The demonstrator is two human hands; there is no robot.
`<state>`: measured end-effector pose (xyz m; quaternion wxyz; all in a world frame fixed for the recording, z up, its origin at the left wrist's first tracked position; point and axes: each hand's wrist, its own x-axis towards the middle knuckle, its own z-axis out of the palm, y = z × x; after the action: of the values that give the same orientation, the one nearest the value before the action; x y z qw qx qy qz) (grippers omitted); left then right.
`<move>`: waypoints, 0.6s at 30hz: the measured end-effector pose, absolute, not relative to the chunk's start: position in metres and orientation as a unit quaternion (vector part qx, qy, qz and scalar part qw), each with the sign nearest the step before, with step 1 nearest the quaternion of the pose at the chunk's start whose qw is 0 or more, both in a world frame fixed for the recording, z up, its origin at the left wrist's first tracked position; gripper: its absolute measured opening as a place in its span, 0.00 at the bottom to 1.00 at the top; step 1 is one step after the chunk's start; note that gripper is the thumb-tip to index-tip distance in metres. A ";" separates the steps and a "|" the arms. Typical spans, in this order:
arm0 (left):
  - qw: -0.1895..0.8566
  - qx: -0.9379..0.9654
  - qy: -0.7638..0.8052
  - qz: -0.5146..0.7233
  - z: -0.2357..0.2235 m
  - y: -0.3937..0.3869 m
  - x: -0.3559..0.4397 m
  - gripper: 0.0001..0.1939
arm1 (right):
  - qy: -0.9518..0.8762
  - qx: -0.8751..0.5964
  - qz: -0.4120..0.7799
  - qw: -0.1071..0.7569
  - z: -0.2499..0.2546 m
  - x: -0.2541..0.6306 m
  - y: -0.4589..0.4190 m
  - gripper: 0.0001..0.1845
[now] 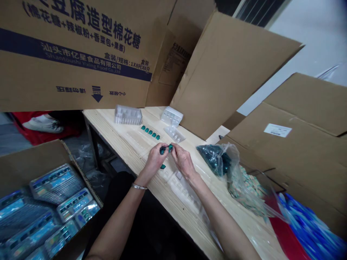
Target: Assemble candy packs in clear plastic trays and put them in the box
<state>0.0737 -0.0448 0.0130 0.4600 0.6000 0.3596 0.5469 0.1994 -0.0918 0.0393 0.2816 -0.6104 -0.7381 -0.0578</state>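
Both my hands meet over a light wooden table [130, 141]. My left hand [154, 160] is closed on small teal packets [162, 150], and one more teal piece [163, 166] shows below its fingers. My right hand [183, 159] pinches a teal packet [170, 147] right beside the left fingers. Under the hands lies a clear plastic tray [179, 182] with empty pockets. A row of several teal packets [150, 132] lies on the table farther away.
A clear bag of teal packets [217, 157] lies to the right. Stacks of clear trays [128, 115] and white trays [171, 116] stand at the back. Large cardboard boxes [230, 68] surround the table. A carton of packed blue trays [51, 206] sits at lower left.
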 end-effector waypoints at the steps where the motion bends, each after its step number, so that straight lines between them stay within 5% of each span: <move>1: 0.471 0.598 0.361 0.538 0.013 -0.045 0.074 0.04 | -0.740 -0.612 -0.069 0.271 0.037 0.199 -0.092 0.17; 6: 0.442 0.620 0.358 0.541 0.010 -0.045 0.074 0.06 | -0.753 -0.613 -0.079 0.224 0.031 0.197 -0.098 0.17; 10: 0.403 0.647 0.343 0.549 0.010 -0.046 0.074 0.06 | -0.705 -0.616 0.049 0.348 0.038 0.200 -0.101 0.17; 14: 0.495 0.623 0.347 0.497 0.013 -0.047 0.072 0.05 | -0.624 -0.582 0.270 0.446 0.050 0.207 -0.102 0.18; 18: 0.578 0.584 0.350 0.450 0.014 -0.049 0.072 0.12 | -0.628 -0.537 0.292 0.482 0.056 0.211 -0.101 0.14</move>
<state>0.0717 -0.0492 0.0140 0.5779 0.5835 0.3503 0.4503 0.2112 -0.1010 0.0564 0.4815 -0.5371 -0.6279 0.2923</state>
